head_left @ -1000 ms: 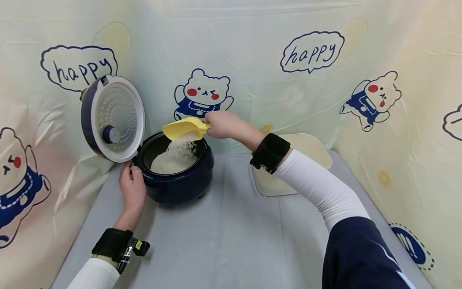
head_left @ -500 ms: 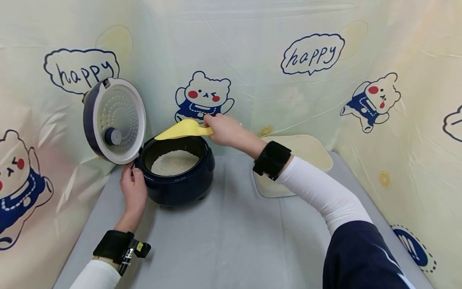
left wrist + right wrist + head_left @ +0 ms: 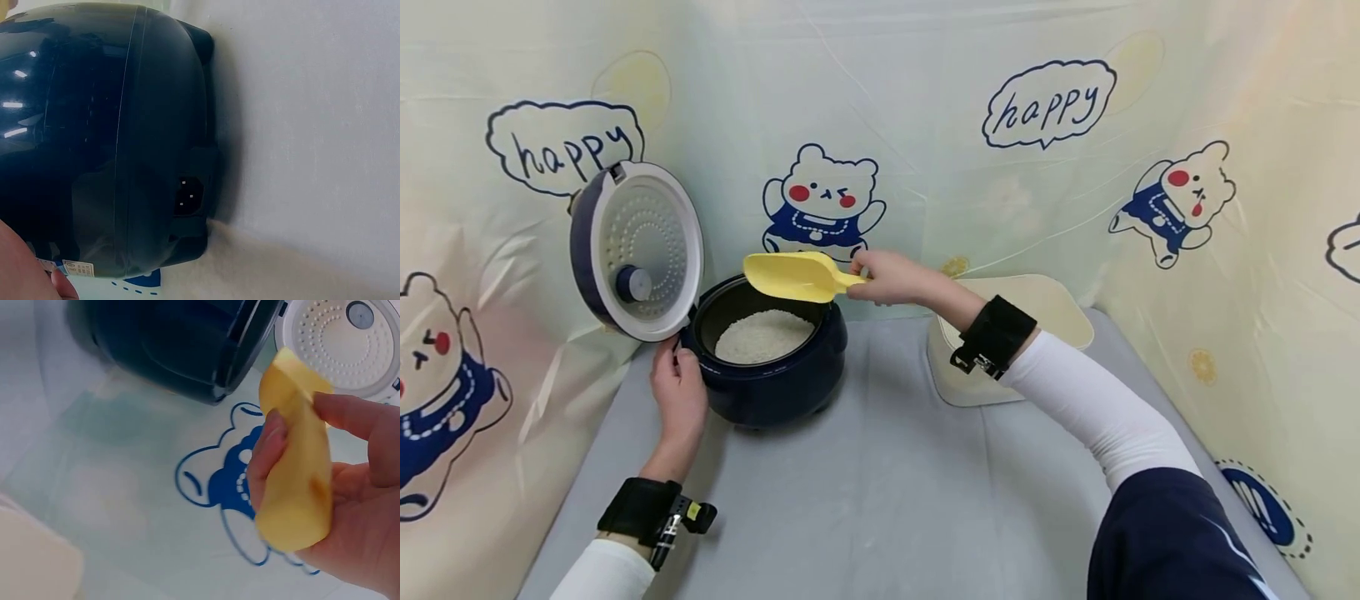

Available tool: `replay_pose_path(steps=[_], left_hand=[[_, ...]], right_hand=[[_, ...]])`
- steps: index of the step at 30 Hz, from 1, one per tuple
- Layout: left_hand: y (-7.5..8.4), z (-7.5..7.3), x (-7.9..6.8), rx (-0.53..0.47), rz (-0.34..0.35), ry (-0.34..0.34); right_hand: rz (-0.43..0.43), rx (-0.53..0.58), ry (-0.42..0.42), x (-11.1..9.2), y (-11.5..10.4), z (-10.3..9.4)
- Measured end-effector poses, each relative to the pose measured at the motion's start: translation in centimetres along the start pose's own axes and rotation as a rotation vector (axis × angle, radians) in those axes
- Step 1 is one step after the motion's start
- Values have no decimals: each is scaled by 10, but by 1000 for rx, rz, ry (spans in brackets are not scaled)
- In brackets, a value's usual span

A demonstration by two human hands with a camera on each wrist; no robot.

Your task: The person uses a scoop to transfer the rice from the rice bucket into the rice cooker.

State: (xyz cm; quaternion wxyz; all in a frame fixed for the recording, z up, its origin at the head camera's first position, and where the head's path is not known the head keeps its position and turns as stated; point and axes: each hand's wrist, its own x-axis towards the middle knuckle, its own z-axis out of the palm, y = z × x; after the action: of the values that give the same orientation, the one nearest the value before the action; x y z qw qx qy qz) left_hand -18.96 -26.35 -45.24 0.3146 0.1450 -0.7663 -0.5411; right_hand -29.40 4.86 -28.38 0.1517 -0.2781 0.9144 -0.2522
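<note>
My right hand (image 3: 891, 277) grips a yellow scoop (image 3: 792, 277) by its handle, over the far right rim of a dark blue rice cooker (image 3: 775, 396). The scoop's bowl looks bare in the head view. White rice (image 3: 765, 337) lies heaped inside the cooker. Its lid (image 3: 647, 242) stands raised at the left, the white inner side facing right. My left hand (image 3: 679, 387) holds the cooker's left side near the hinge; its fingertips are hidden behind the cooker. The right wrist view shows the fingers curled round the scoop handle (image 3: 297, 487).
A cream container (image 3: 977, 379) with a lid (image 3: 1037, 304) sits at the back right, partly behind my right forearm. A grey cloth (image 3: 865, 500) covers the table. Curtains (image 3: 940, 108) printed with bears enclose the back and sides. The cooker's power socket (image 3: 189, 195) faces the left wrist camera.
Rice was falling from the scoop into the cooker; the stream has stopped. The scoop turned over, then back with its bowl showing, and shifted right with my right hand. My left hand stayed put.
</note>
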Motion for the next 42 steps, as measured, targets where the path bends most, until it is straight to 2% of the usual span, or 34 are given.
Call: replay_pose_path(steps=[4, 11, 19, 23, 32, 38, 42], left_hand=[[-1, 3, 0, -2, 4, 5], [-3, 5, 0, -6, 1, 7], [-3, 3, 0, -9, 7, 15], [-4, 1, 2, -10, 20, 20], [0, -3, 4, 5, 23, 6], [1, -2, 3, 2, 10, -10], [0, -1, 2, 5, 1, -11]], right_hand=[[65, 163, -36, -11, 15, -1], [141, 275, -12, -31, 52, -4], [115, 365, -32, -69, 96, -16], [106, 376, -49, -93, 116, -28], [178, 364, 2, -147, 159, -66], [292, 317, -43, -174, 187, -90], [372, 254, -71, -187, 195, -101]])
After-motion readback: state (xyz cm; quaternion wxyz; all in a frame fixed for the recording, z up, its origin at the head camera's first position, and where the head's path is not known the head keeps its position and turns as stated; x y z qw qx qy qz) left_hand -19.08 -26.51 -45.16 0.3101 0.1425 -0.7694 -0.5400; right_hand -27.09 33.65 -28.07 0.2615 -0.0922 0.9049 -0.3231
